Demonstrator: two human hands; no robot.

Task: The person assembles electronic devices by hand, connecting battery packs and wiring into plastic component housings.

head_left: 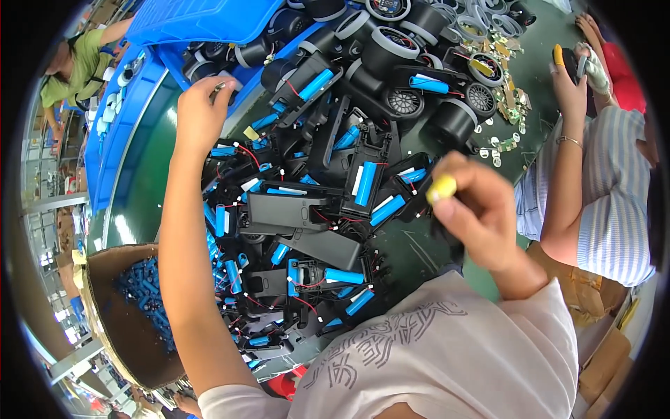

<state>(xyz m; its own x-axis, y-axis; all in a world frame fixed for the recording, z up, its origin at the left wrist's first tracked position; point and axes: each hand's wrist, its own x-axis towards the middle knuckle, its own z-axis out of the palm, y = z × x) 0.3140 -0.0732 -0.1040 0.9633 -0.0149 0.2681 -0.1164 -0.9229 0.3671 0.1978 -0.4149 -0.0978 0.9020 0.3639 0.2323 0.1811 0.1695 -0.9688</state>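
Observation:
My left hand [201,115] is raised over the edge of the blue bin, its fingers pinched around something small and greyish that I cannot make out. On the right, my right hand [478,209] hovers above the bench with its fingers curled. A yellow covering [442,187] shows at a fingertip, and a dark shape hangs below the hand, too blurred to name. Between my arms lies a heap of black plastic housings [286,213] with blue cylindrical battery cells [365,183] and thin red wires. Some cells sit in the housings, others lie loose.
Blue plastic bins [202,24] stand at the far left. A cardboard box [125,255] of small blue pieces is beside my left arm. Black round motor-like units [387,52], grey rings [471,26] and small circuit boards [513,105] lie farther back. Co-workers [600,174] sit at right.

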